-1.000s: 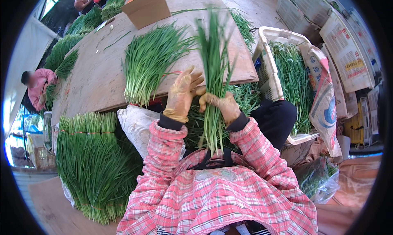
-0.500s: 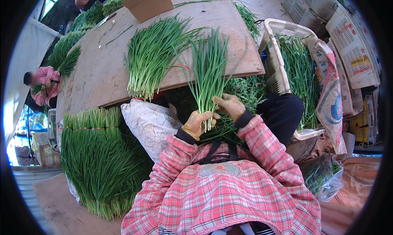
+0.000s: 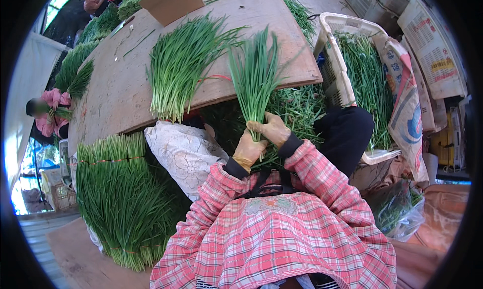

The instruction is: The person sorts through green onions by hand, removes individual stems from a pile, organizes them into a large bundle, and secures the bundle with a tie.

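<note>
A bunch of garlic chives [image 3: 255, 77] stands nearly upright in front of me, its green tips spread over the board's near edge. My left hand [image 3: 249, 149], in a yellowish glove, is closed around the pale stem ends. My gloved right hand [image 3: 270, 130] is closed on the same stems just above, its fingers across the front of them. Left of the bunch, a larger pile of loose chives [image 3: 182, 67] lies on the wooden board [image 3: 121, 95], stems toward me. A red tie [image 3: 217, 77] lies between pile and bunch.
Banded chive bundles [image 3: 118, 203] are stacked at the lower left, beside a white patterned sack [image 3: 182, 150]. Loose greens [image 3: 299, 110] lie below the board. A white crate [image 3: 340, 62] of chives stands right, a cardboard box [image 3: 173, 4] far back. Another person [image 3: 53, 110] sits at left.
My right hand has shifted left and closed in on the stems beside my left hand. The bunch's leaves are drawn narrower. The whole view has shifted slightly.
</note>
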{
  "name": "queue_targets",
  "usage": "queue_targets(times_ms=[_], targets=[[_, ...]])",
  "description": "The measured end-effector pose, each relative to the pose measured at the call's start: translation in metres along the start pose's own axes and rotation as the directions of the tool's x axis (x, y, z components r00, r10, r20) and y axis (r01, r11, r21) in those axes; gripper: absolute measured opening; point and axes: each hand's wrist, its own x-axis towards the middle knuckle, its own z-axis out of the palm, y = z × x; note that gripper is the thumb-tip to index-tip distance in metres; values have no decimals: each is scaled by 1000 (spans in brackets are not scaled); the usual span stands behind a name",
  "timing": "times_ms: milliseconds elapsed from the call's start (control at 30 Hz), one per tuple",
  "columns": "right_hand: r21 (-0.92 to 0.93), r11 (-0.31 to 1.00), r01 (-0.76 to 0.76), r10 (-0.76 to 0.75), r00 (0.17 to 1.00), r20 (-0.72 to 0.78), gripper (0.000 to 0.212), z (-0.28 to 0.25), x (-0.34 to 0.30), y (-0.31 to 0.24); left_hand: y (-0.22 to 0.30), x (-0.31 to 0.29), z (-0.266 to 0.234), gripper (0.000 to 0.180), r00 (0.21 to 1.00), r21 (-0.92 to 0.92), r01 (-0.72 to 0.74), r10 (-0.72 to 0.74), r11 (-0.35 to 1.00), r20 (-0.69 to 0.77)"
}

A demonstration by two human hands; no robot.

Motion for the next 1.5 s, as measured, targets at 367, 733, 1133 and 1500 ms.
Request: queue_targets(times_ms=[367, 733, 1133, 1500], targets=[[548, 824, -141, 6, 970, 241, 26, -20, 7, -9, 12, 4, -30, 42, 936, -605, 157, 77, 780, 343], [-398, 865, 305, -382, 915, -130, 30, -7, -41, -7, 2, 13, -16, 42, 969, -649, 155, 14, 745, 248], [-415, 819, 396, -442, 897, -17, 21, -12, -39, -10, -1, 11, -20, 33, 967, -608, 199, -54, 768, 247], [-803, 429, 414, -705, 709, -11, 11, -7, -30, -9, -20, 24, -30, 33, 909, -773, 367, -23, 517, 416]])
